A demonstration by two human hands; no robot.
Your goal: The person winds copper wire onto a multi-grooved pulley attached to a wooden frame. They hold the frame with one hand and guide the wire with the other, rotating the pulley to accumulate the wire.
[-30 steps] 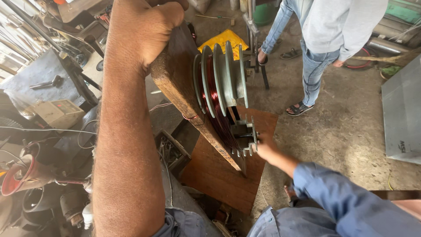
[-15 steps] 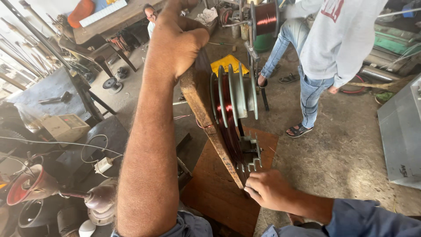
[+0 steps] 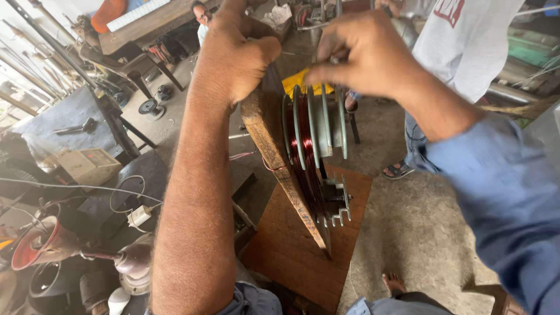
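At twelve o'clock of the view, the left hand (image 3: 236, 55) closes in a full fist around the top end of a thick wooden board (image 3: 280, 157), which stands tilted on its edge. Just to its right, at about one o'clock, the right hand (image 3: 364, 52) has its fingers bent and pinched together at the top rim of the grey winding former (image 3: 318, 119); I cannot tell if it grips a thin wire or only the rim. The former is a set of grey discs fixed to the board's side, and a coil of red-brown copper wire (image 3: 304, 146) sits in the groove between two of them. A metal toothed bracket (image 3: 335, 201) hangs at the lower end of the former.

Under the board, at six o'clock, a brown flat sheet (image 3: 291, 256) lies on the rough concrete floor (image 3: 420, 233). At two o'clock another person (image 3: 461, 52) stands in a light shirt and jeans. At nine o'clock a cardboard box (image 3: 87, 164) rests among cables, and at seven o'clock lies a red funnel-shaped part (image 3: 38, 245). A dark metal bench (image 3: 70, 111) stands at ten o'clock.
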